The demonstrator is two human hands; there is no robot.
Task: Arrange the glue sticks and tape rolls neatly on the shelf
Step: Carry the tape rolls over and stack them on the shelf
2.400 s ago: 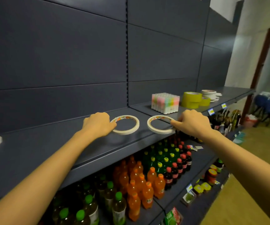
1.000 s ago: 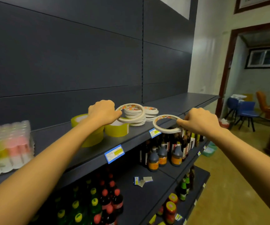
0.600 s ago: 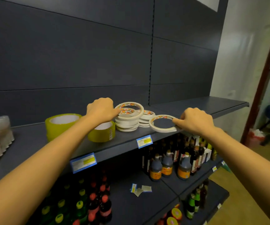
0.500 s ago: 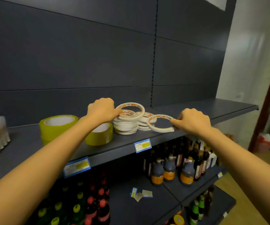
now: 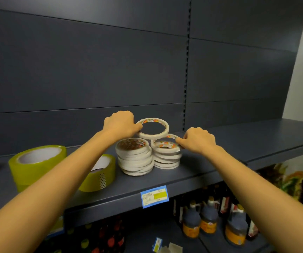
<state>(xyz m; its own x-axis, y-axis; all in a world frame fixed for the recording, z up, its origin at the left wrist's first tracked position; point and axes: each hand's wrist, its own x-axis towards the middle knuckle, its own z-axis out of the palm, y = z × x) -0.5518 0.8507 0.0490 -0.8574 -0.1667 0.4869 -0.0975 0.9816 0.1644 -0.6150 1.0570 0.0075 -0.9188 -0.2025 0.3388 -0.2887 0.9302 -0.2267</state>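
Mid-stacking here. The left hand [image 5: 119, 125] has its grip pinched on a thin white tape ring [image 5: 153, 127], held in the air above the left stack [image 5: 135, 157], near the front edge of the shelf [image 5: 256, 143]. The right hand [image 5: 199, 139] pinches a second ring [image 5: 165, 141] that looks seated on the right stack [image 5: 167, 157] just beside it. Next, I'd guess: let go on the right, then lower the left ring down centred, since that stack leans a bit. Yellow rolls [image 5: 35, 165] sit further left.

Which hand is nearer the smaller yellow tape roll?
Left. The left hand grips a white ring up-right of the smaller yellow tape roll; the right hand pinches another ring farther right.
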